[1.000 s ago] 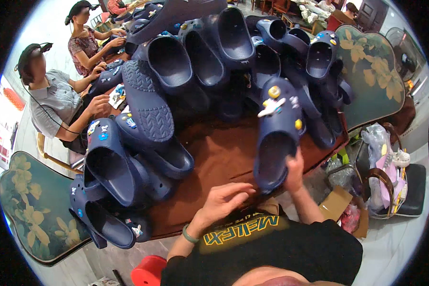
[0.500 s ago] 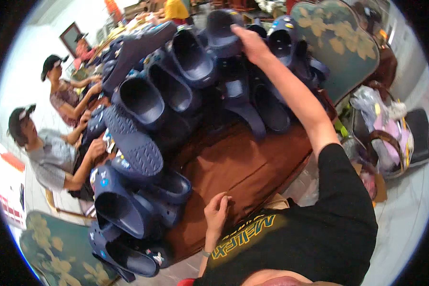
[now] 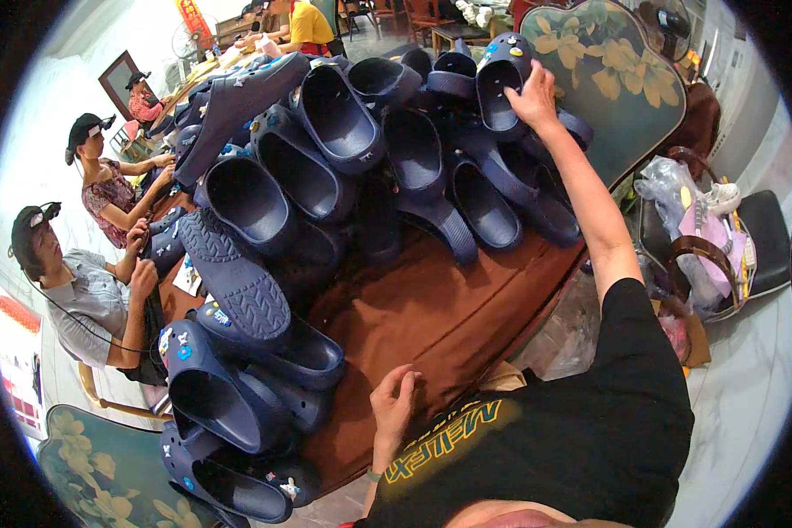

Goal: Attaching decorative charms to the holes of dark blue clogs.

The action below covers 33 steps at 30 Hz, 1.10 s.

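A pale-floored room surrounds the desk (image 3: 387,308), which is spread with one brown cloth, and I take the sole-up clog (image 3: 238,277) as my landmark. To its left two people sit at the desk, one in a grey shirt (image 3: 79,308) and one in a patterned top (image 3: 114,195); farther beyond it I see one in red (image 3: 143,107) and one in yellow (image 3: 309,31). Two floral chair backs show: one (image 3: 647,101) far to its right and beyond, one (image 3: 84,471) nearer me and left of it.

The navy clogs overlap too much for an exact count, but I make out well over fifteen, heaped beyond and to the right of the sole-up one, with at least four more on my side of it.

My right grip (image 3: 533,95) is beyond and right of that landmark, touching one charm-trimmed clog (image 3: 496,99) in the heap; my thumb lies at its opening, and I can't tell whether the grip is clamped. My left grip (image 3: 396,400) is nearer me and right of the landmark, over the cloth's edge, its fingers loosely curled around nothing.

Far to the landmark's right stands one black chair (image 3: 768,242) carrying a bag (image 3: 669,194) of clear plastic.
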Tool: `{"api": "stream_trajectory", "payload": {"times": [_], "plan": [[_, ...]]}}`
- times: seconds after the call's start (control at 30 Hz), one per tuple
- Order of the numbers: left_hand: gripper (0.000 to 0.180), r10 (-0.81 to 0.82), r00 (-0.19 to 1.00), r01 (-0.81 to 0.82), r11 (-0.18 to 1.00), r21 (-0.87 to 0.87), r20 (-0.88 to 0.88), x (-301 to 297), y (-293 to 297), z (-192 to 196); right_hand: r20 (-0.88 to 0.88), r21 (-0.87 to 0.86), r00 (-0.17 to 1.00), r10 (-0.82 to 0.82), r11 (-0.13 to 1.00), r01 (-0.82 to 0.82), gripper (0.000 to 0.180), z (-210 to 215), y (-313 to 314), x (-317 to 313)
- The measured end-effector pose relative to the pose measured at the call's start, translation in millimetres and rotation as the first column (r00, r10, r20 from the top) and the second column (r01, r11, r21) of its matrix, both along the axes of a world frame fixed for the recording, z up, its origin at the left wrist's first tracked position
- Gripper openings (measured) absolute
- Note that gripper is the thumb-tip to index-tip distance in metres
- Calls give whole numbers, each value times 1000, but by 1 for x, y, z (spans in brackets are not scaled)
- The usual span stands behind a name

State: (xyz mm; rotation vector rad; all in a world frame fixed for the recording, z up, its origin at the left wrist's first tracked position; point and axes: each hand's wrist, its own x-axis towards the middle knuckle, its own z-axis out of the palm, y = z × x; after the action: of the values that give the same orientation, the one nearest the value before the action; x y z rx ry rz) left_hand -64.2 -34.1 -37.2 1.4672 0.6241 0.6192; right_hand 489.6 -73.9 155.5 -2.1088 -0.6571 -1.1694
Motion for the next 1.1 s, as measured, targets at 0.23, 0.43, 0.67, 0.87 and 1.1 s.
{"api": "stream_trajectory", "payload": {"times": [0.23, 0.43, 0.67, 0.87, 1.1], "plan": [[18, 44, 999, -44, 999, 13, -25, -3, -2, 0, -436, 102, 863, 256, 967, -235, 39, -29, -35, -29], [25, 31, 995, -30, 1000, 5, -95, -3, 1, 9, -235, 478, 739, 631, 737, -478, 41, -55, -49, -174], [111, -137, 990, 116, 911, 396, 25, 13, 5, 63, -553, 115, 320, 770, 450, -885, 55, -167, -62, -359], [54, -30, 983, 61, 984, 170, -179, -41, 37, 44, -536, 93, 102, 838, 179, -979, 14, -162, -94, -345], [48, -216, 894, 388, 810, 439, -393, -39, 50, 39, -710, -245, 98, 698, -114, -963, 72, -103, -25, -353]]}}
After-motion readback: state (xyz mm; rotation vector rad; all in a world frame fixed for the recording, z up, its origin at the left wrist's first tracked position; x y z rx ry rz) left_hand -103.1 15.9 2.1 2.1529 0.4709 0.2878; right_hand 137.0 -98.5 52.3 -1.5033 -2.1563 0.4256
